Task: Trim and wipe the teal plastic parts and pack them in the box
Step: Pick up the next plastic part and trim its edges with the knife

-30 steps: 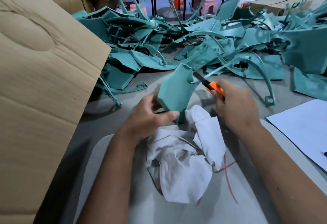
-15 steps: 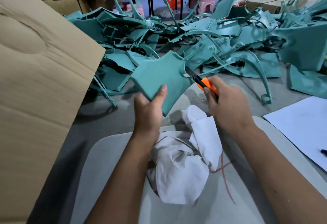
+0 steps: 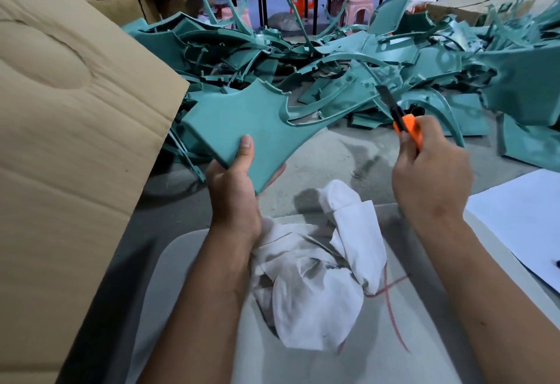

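Grey surface [image 3: 327, 153] | left hand [image 3: 233, 192] grips teal panel [image 3: 242, 123], now tilted flatter | right hand [image 3: 430, 177] clasps orange knife [image 3: 407, 127], blade withdrawn clear of panel edge.

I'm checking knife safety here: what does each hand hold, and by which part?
Left hand grips the teal panel at its lower corner, thumb on top. Right hand grips the utility knife by its orange handle.

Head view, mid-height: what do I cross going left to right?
Cardboard flap → teal part held by left hand → orange knife in right hand → white paper.
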Action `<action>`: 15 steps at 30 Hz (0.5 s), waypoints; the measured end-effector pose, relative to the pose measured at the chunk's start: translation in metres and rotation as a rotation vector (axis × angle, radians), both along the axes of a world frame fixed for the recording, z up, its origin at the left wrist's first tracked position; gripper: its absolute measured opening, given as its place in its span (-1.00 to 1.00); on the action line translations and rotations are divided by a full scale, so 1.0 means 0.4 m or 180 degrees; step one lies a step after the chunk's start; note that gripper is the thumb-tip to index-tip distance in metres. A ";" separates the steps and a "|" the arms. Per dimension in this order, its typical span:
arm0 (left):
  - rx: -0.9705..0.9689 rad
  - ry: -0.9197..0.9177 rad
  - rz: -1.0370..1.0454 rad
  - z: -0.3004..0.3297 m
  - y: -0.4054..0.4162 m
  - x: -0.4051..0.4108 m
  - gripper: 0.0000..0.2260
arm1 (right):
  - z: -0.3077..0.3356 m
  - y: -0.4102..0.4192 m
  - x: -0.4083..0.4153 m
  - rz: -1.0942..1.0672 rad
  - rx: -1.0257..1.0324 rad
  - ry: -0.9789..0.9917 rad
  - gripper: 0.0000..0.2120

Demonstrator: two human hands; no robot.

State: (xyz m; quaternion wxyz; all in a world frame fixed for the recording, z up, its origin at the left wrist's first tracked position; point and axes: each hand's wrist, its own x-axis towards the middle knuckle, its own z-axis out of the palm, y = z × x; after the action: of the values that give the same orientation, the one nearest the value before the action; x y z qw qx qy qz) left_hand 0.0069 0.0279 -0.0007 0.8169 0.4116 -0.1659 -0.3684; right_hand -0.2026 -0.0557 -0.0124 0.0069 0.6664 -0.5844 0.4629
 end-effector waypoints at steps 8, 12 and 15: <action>0.0035 -0.0247 0.0104 -0.011 -0.010 -0.019 -0.83 | -0.001 0.050 0.085 0.1139 -0.0048 0.0496 -0.87; -0.0146 -0.0392 0.0012 -0.011 0.001 -0.003 -0.86 | -0.003 0.042 0.077 0.0993 -0.0084 0.0433 -0.88; -0.0317 -0.0638 -0.0002 -0.014 0.007 0.015 -0.84 | -0.002 0.014 0.036 0.0565 -0.0038 0.0211 -0.88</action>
State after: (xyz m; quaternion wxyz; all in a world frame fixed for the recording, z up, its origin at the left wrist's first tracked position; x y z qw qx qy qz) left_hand 0.0130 0.0306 -0.0063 0.8156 0.4052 -0.2650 -0.3169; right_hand -0.1883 -0.0501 -0.0130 -0.0109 0.7305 -0.5197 0.4428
